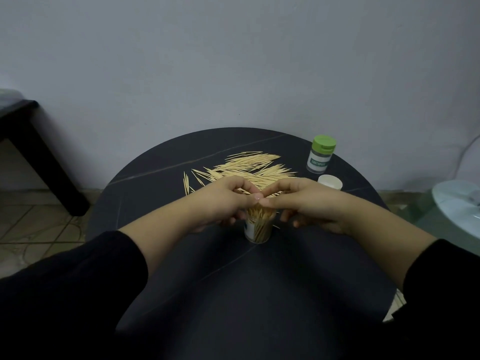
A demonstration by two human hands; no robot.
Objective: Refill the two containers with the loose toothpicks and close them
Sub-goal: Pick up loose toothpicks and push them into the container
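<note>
An open clear container point(258, 229) stands upright at the middle of the round dark table point(233, 281), packed with toothpicks that stick out of its top. My left hand point(226, 201) and my right hand point(304, 201) meet just above it, fingers curled, thumbs touching, pinching toothpicks over the opening. A pile of loose toothpicks point(249, 168) lies behind my hands. A second container with a green lid point(320, 154) stands shut at the back right. A white lid point(330, 181) lies next to it, beside my right hand.
A dark bench point(33, 152) stands on the left on the tiled floor. A pale round object point(459, 206) sits on a glass surface to the right. A grey wall rises right behind the table.
</note>
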